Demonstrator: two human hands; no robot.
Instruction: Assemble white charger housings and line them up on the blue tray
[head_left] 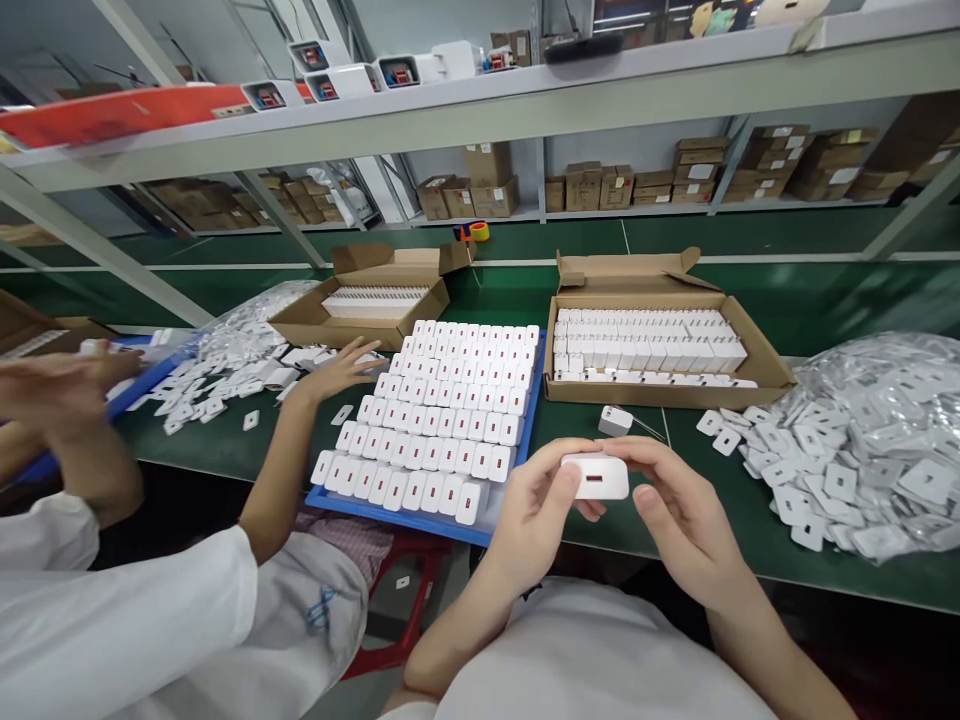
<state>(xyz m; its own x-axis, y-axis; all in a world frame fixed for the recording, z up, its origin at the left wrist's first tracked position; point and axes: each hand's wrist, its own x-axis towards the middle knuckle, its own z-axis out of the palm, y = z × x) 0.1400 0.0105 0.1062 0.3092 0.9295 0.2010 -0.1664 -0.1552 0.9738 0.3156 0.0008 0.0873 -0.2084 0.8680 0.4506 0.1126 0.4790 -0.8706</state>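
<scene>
A white USB charger [609,477] with a dark red port faces up in front of me. My left hand [536,510] grips it, thumb on its near face and fingers behind. My right hand [679,510] has its fingertips at the charger's far right edge, its thumb apart from it. Just beyond lies a white charger housing [615,420] with a thin metal piece beside it. Left of my hands, rows of similar chargers [431,450] stand on a blue tray [420,522].
A carton [667,393] of white parts stands ahead; another carton [300,325] is further left. Loose white plates [817,470] spill from a plastic bag [900,390] at right. A co-worker's hand [341,370] reaches beside the tray. A shelf [480,105] crosses above.
</scene>
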